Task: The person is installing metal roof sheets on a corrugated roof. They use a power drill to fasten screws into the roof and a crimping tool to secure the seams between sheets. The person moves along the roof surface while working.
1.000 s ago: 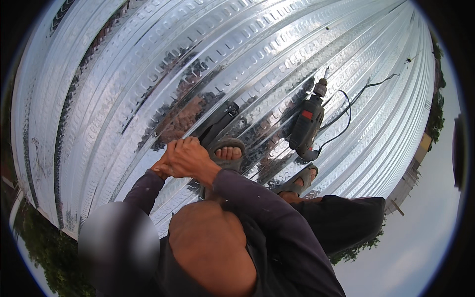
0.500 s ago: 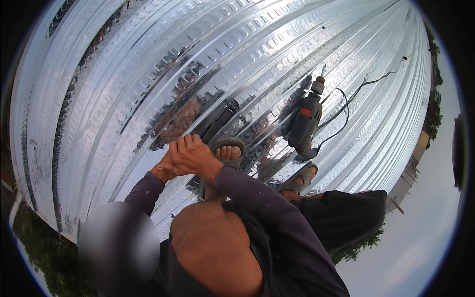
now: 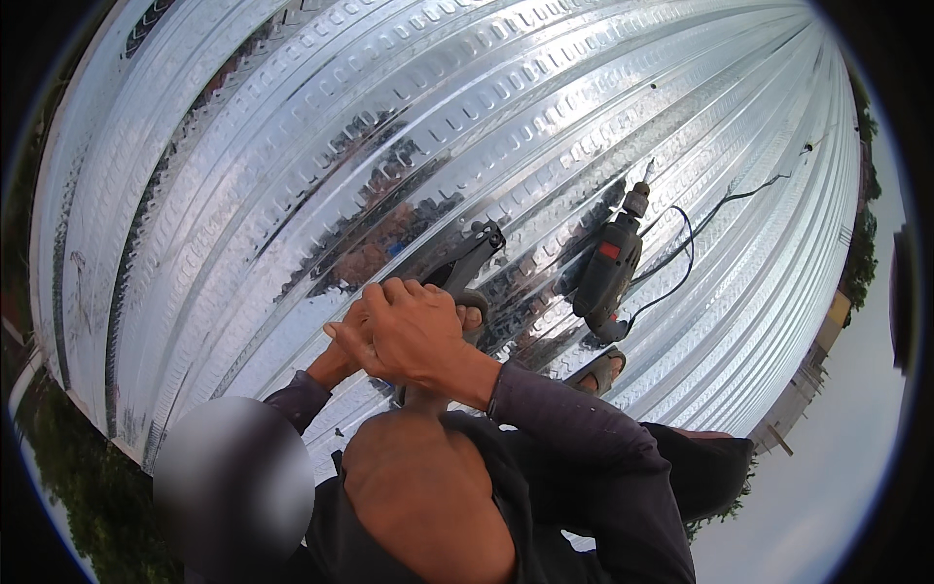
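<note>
While the right hand (image 3: 420, 336) folds over the left hand (image 3: 341, 361) left of centre, its fingers are together, curled and apparently clamped on the handle end of the dark hand tool (image 3: 474, 261). Left fingers mostly covered; cannot tell their state. Tool points toward upper centre, low over the ribbed metal sheet (image 3: 253, 185). Doubled hands probably add force and steadiness. Drill (image 3: 611, 258), right of centre, lies along the ribs, which likely limit rolling; its cord (image 3: 728, 199) trails upper right, clear of both hands.
</note>
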`<control>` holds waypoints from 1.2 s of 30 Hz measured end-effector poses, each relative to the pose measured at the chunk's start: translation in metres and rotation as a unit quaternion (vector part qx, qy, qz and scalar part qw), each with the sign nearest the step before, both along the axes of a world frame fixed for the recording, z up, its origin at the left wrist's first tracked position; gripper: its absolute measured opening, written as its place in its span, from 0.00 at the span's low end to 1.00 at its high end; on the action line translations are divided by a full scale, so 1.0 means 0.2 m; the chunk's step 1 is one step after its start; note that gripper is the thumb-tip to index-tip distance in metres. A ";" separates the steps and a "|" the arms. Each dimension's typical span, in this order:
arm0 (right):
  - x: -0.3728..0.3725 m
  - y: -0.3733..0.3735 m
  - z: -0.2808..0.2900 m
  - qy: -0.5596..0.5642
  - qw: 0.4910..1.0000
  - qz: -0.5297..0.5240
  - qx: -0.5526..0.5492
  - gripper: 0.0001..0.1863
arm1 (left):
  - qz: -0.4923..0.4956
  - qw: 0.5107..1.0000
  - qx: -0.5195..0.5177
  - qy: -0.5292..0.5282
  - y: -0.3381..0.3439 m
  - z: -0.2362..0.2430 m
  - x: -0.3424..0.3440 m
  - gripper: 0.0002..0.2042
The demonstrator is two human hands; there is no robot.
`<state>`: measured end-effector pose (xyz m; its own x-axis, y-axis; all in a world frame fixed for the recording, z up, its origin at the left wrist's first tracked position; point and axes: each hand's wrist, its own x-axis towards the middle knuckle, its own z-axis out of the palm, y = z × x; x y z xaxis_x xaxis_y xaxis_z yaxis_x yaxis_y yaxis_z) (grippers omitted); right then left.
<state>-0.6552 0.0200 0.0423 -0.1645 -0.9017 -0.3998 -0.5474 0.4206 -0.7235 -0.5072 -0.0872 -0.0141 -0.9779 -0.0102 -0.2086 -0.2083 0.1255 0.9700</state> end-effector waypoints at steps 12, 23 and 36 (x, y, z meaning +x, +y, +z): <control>-0.56 0.17 0.53 0.162 0.874 -0.349 -0.298 0.08 | 0.231 0.938 -0.259 -0.001 0.05 0.24 -0.35 0.20; -0.97 1.70 0.60 0.225 0.943 -0.005 0.244 0.13 | 0.273 0.870 -0.409 -0.039 -0.30 0.23 -0.76 0.26; -0.45 1.98 -0.04 0.050 0.961 -0.257 0.088 0.58 | 0.304 0.893 -0.316 -0.097 -0.05 -0.13 -1.45 0.33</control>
<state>-0.7446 0.4158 0.0338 -0.6154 -0.6112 -0.4978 -0.2973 0.7648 -0.5715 -0.7980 -0.0977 -0.0395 -0.6974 -0.7032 -0.1385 -0.5815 0.4422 0.6829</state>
